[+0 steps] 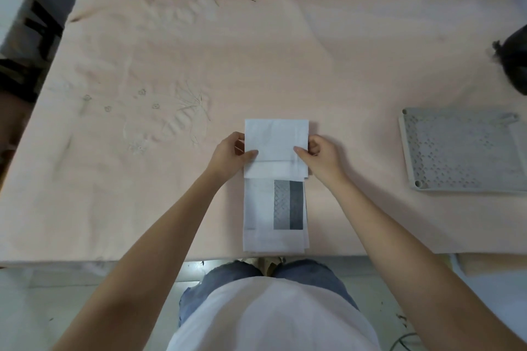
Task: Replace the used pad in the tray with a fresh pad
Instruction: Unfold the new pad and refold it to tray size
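Here, at the left of the peach cloth-covered table (171, 51), only faint embroidered flowers show. Toward the middle, the left hand (231, 155) pinches the left edge of a folded white pad (275, 137), thumb on top, while the right hand (319, 155) pinches the opposite edge the same way; that matched grip likely serves to open the fold evenly. The pad's lower part, showing a grey quilted patch, lies flat near the table's front edge. Well apart to the right sits the grey perforated plastic tray (462, 151), apparently awaiting the pad. A black bag (514, 60) lies at the far right edge.
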`<state>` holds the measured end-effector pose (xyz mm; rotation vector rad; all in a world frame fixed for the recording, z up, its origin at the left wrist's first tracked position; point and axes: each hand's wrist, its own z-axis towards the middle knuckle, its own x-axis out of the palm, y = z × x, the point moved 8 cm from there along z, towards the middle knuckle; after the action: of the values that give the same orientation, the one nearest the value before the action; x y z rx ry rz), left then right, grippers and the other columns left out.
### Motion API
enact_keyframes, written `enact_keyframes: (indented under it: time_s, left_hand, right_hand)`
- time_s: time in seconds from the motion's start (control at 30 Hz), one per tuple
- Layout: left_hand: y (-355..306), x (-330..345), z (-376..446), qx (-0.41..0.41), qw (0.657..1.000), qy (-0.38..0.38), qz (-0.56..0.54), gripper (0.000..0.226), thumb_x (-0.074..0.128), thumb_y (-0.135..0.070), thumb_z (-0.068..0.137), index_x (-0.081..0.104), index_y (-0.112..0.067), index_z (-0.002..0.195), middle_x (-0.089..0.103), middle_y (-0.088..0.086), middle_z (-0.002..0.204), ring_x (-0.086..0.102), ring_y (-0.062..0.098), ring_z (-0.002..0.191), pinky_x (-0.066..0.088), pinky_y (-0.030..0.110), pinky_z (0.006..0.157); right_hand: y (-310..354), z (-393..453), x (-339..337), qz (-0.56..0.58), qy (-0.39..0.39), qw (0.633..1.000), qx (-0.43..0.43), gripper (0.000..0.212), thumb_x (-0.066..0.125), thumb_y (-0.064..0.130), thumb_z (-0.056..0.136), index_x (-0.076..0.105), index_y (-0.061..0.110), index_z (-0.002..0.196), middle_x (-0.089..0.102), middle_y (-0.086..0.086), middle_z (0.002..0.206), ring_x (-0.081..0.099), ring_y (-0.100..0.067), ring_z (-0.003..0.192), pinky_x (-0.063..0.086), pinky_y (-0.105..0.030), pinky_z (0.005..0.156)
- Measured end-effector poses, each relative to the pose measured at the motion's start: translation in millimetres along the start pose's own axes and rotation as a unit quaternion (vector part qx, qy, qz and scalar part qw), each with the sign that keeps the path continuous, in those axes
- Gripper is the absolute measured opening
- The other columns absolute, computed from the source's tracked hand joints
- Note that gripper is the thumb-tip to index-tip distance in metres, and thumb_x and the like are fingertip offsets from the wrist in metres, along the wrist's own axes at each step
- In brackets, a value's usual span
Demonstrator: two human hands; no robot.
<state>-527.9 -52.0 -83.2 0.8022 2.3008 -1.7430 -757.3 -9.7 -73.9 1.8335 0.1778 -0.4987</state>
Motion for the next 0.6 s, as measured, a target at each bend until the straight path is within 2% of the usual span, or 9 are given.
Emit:
enact_keyframes:
  time_s: [0.1,0.2,0.27,0.37,0.47,0.53,0.6]
  left_hand:
    - [2,4,20,-0.026,0.999,0.002,0.023,0.025,0.073,-0.019,0.080,0.058,-0.016,0.099,0.059,-0.010,0.077,0.058,0.010,0.067,0.044,0.018,0.056]
    - [6,7,30,-0.049,0.996,0.006,0.071,0.030,0.072,-0.023,0.080,0.058,-0.012,0.104,0.063,-0.004,0.086,0.060,0.019,0.079,0.049,0.031,0.071]
    - [8,7,33,-0.057,0.993,0.004,0.106,0.033,0.072,-0.027,0.080,0.058,-0.012,0.106,0.062,-0.003,0.092,0.058,0.019,0.085,0.047,0.032,0.076]
    - [6,6,37,-0.055,0.989,-0.008,0.139,0.029,0.071,-0.031,0.080,0.056,-0.016,0.102,0.059,-0.007,0.091,0.055,0.015,0.083,0.039,0.027,0.069]
    - [6,7,39,-0.059,0.985,-0.018,0.163,0.026,0.070,-0.031,0.080,0.052,-0.020,0.095,0.060,-0.003,0.096,0.056,0.017,0.084,0.037,0.027,0.067]
    - [7,6,39,-0.070,0.984,-0.028,0.162,0.030,0.071,-0.032,0.079,0.051,-0.019,0.097,0.061,-0.002,0.100,0.058,0.019,0.088,0.039,0.028,0.069]
    - [9,4,38,-0.082,0.983,-0.051,0.158,0.037,0.073,-0.033,0.078,0.046,-0.018,0.098,0.058,0.000,0.103,0.059,0.022,0.089,0.040,0.030,0.069]
  right_hand:
    - [-1,15,3,-0.007,0.006,1.000,0.017,0.011,0.070,0.011,0.083,0.059,0.008,0.084,0.064,-0.004,0.078,0.058,-0.017,0.070,0.048,-0.029,0.061]
    - [-3,24,5,-0.028,0.013,0.999,0.029,0.015,0.071,0.013,0.082,0.057,0.010,0.082,0.061,-0.009,0.079,0.056,-0.020,0.072,0.045,-0.034,0.063]
    - [-4,29,5,-0.058,0.010,0.998,0.032,0.019,0.072,0.018,0.082,0.054,0.014,0.079,0.059,-0.004,0.075,0.053,-0.018,0.069,0.043,-0.031,0.063]
    - [-2,36,4,-0.094,-0.001,0.995,0.025,0.026,0.073,0.020,0.081,0.048,0.021,0.072,0.051,0.009,0.067,0.047,-0.011,0.062,0.036,-0.018,0.054]
    - [0,41,5,-0.158,-0.008,0.987,0.009,0.020,0.073,0.022,0.081,0.055,0.013,0.081,0.054,0.005,0.070,0.046,-0.009,0.058,0.034,-0.007,0.050]
    - [0,42,6,-0.202,-0.011,0.979,0.002,0.025,0.073,0.024,0.081,0.059,0.004,0.086,0.055,-0.002,0.075,0.048,-0.015,0.063,0.034,-0.007,0.052]
    - [1,42,4,-0.232,-0.022,0.973,-0.001,0.030,0.072,0.028,0.081,0.059,0.003,0.089,0.057,-0.005,0.078,0.052,-0.020,0.068,0.034,-0.015,0.053]
